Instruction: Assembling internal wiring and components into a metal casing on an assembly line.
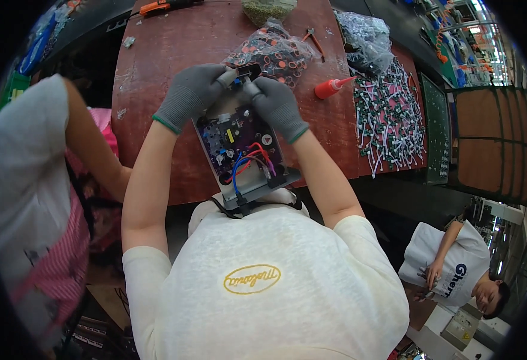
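A flat metal chassis (257,191) lies at the table's near edge, against my body. On it sits a dark purple circuit board (239,133) with blue, red and black wires at its near end. My left hand (192,90), in a grey knitted glove, has its fingertips closed on a small black part (249,70) at the chassis's far end. From the other side my right hand (277,107), gloved the same way, pinches at that part too. A bit of blue shows between the fingertips; the exact kind of the part is too small to tell.
Just beyond my hands lies a clear bag of black and orange rings (281,57). Right of it are orange-handled pliers (315,45) and a red squeeze bottle (333,87). Many white-wired small boards (389,120) cover the right side. A co-worker's arm (98,132) is close on the left.
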Available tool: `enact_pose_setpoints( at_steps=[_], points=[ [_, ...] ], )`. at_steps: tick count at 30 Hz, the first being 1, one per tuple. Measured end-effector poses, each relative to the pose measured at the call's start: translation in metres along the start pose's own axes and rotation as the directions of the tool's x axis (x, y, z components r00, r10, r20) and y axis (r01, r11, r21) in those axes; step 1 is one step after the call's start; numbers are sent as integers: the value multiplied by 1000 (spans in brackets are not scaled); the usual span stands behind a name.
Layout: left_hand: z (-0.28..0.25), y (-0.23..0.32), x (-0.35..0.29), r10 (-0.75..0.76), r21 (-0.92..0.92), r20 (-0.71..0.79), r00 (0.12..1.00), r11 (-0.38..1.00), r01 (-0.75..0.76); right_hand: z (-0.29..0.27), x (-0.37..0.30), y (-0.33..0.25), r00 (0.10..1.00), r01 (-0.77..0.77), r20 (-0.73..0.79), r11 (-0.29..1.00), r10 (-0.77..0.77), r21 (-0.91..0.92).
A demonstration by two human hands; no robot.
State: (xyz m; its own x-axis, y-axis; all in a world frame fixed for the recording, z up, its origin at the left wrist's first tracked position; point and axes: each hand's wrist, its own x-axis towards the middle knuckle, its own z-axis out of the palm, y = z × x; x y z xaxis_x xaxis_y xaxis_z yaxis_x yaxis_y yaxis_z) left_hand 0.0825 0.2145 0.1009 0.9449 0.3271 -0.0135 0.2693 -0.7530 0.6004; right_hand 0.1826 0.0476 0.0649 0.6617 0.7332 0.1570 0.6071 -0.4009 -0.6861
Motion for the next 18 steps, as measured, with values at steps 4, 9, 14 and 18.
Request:
enact_pose_setpoints(
  at_steps=[4,9,14,18],
  points=[
    [-8,-15,-7,321,-53,-413,853,926,-374,-37,-5,9,997,-26,-69,985,38,172],
    [-10,-21,-64,120,-244,-485,866,933,-265,-45,-41,-12,996,37,-81,996,-31,75],
    [18,-4,-90,183,-163,-378,907,952,-260,-31,-43,-31,997,38,75,997,-33,-74],
    [40,-14,-89,187,-6,-373,909,979,-204,-20,-39,-34,992,93,81,996,-92,-11]
  ],
)
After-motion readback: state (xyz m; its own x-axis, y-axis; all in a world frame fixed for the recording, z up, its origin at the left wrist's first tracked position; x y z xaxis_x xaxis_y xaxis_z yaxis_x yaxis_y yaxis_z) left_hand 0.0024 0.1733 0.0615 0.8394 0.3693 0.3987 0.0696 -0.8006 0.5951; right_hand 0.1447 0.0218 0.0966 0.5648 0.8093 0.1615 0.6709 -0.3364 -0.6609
